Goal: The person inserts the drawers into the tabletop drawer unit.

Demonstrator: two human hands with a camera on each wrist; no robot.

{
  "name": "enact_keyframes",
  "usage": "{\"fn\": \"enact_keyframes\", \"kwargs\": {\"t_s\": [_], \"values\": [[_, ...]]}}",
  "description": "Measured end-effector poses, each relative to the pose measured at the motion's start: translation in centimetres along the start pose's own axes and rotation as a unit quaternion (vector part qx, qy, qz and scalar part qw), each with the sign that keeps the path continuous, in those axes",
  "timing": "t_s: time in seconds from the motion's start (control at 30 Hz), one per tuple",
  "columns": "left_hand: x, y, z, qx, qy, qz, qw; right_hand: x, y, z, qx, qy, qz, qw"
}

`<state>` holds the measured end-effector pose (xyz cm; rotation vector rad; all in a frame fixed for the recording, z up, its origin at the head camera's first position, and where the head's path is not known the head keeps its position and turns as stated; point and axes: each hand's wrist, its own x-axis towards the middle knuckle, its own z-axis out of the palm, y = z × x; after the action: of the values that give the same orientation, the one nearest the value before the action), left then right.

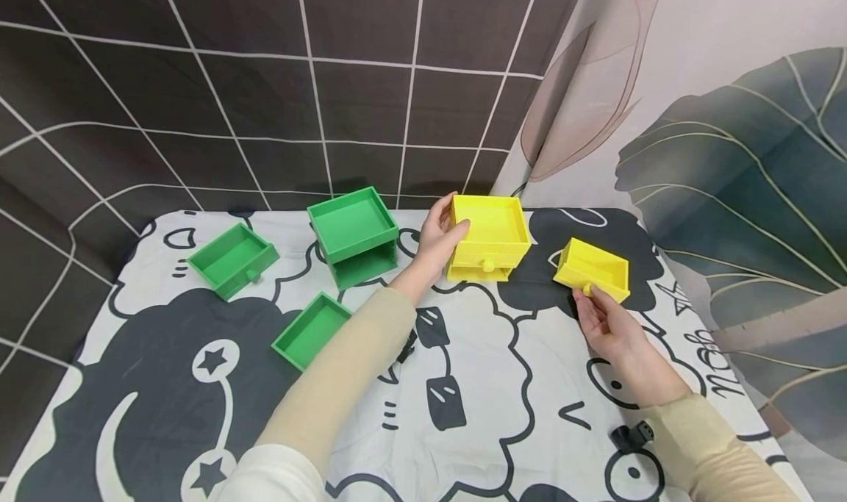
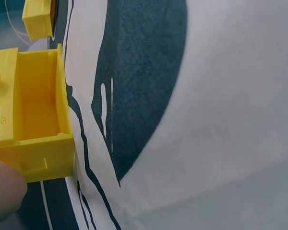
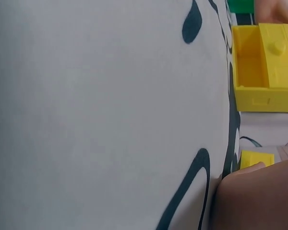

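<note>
My left hand (image 1: 440,237) holds the left side of a small yellow cabinet (image 1: 491,223), its thumb over the top edge. One drawer with a round knob (image 1: 487,265) sits in the cabinet's upper slot. Below it the slot is bare, as the left wrist view shows on the cabinet (image 2: 43,160). To the right, a loose yellow drawer (image 1: 598,267) lies tilted, apart from the cabinet. My right hand (image 1: 612,333) pinches this drawer at its knob. In the right wrist view, the hand partly hides the drawer (image 3: 257,158).
Left of the yellow cabinet stands a green cabinet (image 1: 354,226) with an open lower slot. Two green drawers lie loose, one at the far left (image 1: 231,258) and another (image 1: 307,333) partly behind my left sleeve. A dark tiled backdrop (image 1: 357,105) rises behind the patterned cloth (image 1: 476,414).
</note>
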<state>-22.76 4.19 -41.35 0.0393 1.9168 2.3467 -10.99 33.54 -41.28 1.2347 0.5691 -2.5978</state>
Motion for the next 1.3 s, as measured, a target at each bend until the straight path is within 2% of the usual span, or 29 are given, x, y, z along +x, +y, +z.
{"fn": "enact_keyframes", "kwargs": {"t_s": [0.17,0.6,0.93,1.3], "values": [[0.0,0.1,0.0,-0.003,0.000,0.003,1.0000,-0.3,0.3,0.0,0.000,-0.006,0.001,1.000],[0.2,0.2,-0.1,-0.007,0.013,0.005,0.9999,-1.8,1.9,-0.3,-0.034,-0.033,0.014,0.999],[0.1,0.1,-0.1,-0.002,0.009,-0.001,1.0000,-2.8,3.5,-0.9,-0.067,-0.054,0.022,0.996],[0.0,-0.1,0.1,-0.002,0.002,0.000,1.0000,-3.6,5.0,-1.4,-0.098,-0.042,0.033,0.994]]}}
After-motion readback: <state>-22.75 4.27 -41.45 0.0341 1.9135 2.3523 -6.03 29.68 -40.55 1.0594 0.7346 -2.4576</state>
